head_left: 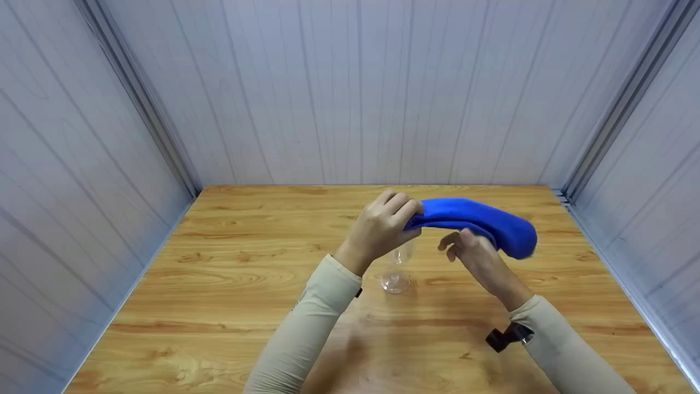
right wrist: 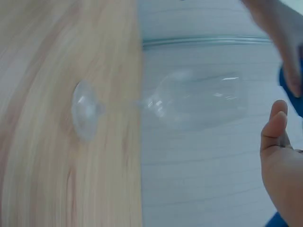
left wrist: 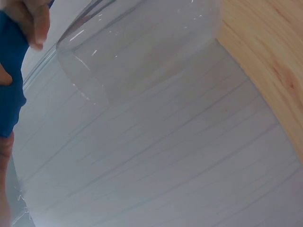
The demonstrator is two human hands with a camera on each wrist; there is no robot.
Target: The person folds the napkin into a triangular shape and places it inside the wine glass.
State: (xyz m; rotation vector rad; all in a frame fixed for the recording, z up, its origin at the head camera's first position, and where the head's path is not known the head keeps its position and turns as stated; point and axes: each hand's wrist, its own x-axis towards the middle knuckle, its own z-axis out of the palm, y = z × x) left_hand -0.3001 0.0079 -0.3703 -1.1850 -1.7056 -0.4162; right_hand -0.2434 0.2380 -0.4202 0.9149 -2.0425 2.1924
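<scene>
My left hand (head_left: 381,224) grips one end of a folded blue cloth (head_left: 465,212), held up above the table. From there the cloth stretches to the right and its far end bends downward. Just beneath it is my right hand (head_left: 482,261), its fingers loosely bent and pointing left, with no grip on the cloth visible. A clear stemmed glass (right wrist: 199,101) stands upright on the table below the hands. In the head view its base (head_left: 395,282) shows, while the left hand and cloth hide much of its bowl.
The wooden table (head_left: 229,284) meets a pale panelled wall (head_left: 339,98) at its back edge. Similar panels flank it on the left and right. A dark wrist camera (head_left: 508,336) sits at the right sleeve.
</scene>
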